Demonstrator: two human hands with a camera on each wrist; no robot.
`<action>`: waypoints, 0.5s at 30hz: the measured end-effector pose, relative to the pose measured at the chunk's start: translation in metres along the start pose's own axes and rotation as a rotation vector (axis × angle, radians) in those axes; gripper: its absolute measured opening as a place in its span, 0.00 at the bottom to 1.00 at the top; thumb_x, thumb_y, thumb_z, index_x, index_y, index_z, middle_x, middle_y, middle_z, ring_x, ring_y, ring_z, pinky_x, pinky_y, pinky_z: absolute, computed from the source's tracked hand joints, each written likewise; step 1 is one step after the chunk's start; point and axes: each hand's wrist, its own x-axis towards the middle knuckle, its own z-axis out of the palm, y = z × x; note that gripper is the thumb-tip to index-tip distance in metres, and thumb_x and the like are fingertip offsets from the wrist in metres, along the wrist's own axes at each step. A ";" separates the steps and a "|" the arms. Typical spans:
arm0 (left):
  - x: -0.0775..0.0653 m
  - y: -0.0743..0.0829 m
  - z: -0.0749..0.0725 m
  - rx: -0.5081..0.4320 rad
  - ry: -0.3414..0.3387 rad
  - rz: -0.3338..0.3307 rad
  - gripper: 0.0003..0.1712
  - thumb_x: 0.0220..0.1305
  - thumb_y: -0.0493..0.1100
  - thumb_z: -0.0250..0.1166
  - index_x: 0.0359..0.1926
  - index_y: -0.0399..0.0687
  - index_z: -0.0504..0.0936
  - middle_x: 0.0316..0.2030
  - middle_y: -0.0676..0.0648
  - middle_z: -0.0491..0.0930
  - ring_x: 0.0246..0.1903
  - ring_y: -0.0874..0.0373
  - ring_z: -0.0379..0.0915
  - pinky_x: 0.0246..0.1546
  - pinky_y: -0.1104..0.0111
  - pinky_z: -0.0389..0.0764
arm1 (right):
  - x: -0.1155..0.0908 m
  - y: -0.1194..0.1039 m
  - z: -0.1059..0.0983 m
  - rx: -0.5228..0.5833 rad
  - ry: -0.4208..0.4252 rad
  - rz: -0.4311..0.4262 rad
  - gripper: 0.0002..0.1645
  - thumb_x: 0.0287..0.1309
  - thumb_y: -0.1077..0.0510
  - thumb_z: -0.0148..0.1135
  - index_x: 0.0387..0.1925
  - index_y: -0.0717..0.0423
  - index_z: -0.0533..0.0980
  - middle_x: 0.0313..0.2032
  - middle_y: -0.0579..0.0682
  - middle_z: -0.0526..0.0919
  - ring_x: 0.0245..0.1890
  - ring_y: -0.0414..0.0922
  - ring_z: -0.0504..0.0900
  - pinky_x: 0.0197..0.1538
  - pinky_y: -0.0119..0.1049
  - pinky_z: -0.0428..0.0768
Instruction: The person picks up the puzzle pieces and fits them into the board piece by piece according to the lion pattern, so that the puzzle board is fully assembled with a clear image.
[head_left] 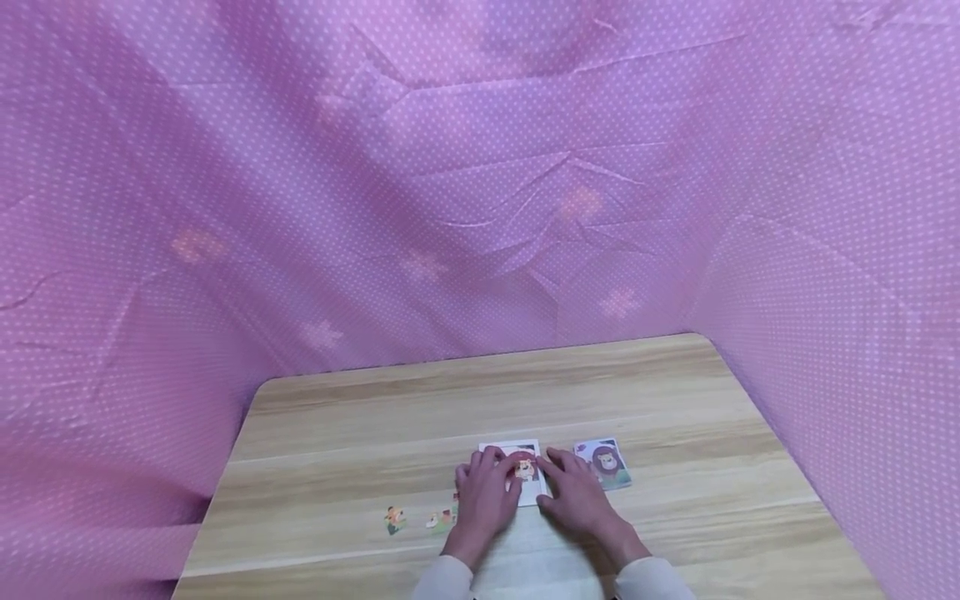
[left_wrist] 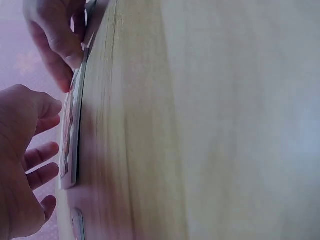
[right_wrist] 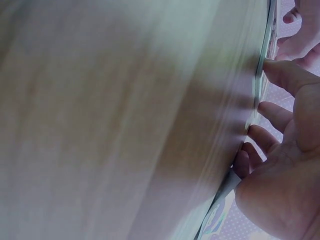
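Risk: a lopsided push could skid the puzzle board (head_left: 531,493) into the animal card (head_left: 607,463)
Board: one; flat on the counter (head_left: 675,400), between the hands
Grip: left hand (head_left: 487,492) loosely spread over it; right hand (head_left: 577,493) parted-fingered at its edge; neither seems to pinch anything
Others: one card; at least two loose pieces (head_left: 393,520)

I'm wearing long, pale off-white fabric sleeves: plain left sleeve (head_left: 444,579), matching right sleeve (head_left: 654,579), both ending near my wrists. Left hand (head_left: 486,497), right hand (head_left: 576,493): bare.
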 end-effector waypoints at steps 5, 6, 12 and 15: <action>-0.003 -0.010 -0.008 -0.045 0.017 -0.017 0.15 0.60 0.54 0.64 0.48 0.62 0.84 0.52 0.54 0.76 0.51 0.55 0.68 0.49 0.52 0.66 | 0.002 -0.002 0.001 0.006 0.001 0.012 0.40 0.52 0.46 0.68 0.66 0.50 0.68 0.69 0.57 0.64 0.68 0.60 0.62 0.69 0.61 0.57; -0.003 -0.013 -0.009 -0.047 0.021 -0.021 0.14 0.59 0.54 0.64 0.47 0.61 0.84 0.52 0.54 0.76 0.51 0.55 0.68 0.49 0.52 0.66 | 0.002 -0.003 0.000 0.011 0.004 0.013 0.40 0.52 0.46 0.68 0.66 0.50 0.68 0.69 0.57 0.64 0.68 0.60 0.62 0.69 0.61 0.57; -0.005 -0.034 -0.017 -0.064 0.028 -0.080 0.13 0.58 0.55 0.66 0.44 0.60 0.83 0.50 0.54 0.76 0.52 0.55 0.68 0.52 0.52 0.65 | 0.004 -0.006 0.001 0.021 0.003 0.018 0.40 0.52 0.46 0.68 0.66 0.51 0.68 0.70 0.57 0.63 0.68 0.60 0.61 0.69 0.61 0.56; -0.008 -0.044 -0.020 -0.057 0.019 -0.104 0.15 0.57 0.54 0.67 0.45 0.60 0.83 0.51 0.54 0.75 0.53 0.54 0.67 0.54 0.50 0.65 | 0.004 -0.007 0.001 0.024 0.005 0.023 0.41 0.52 0.47 0.68 0.67 0.51 0.68 0.70 0.57 0.63 0.68 0.60 0.61 0.69 0.61 0.56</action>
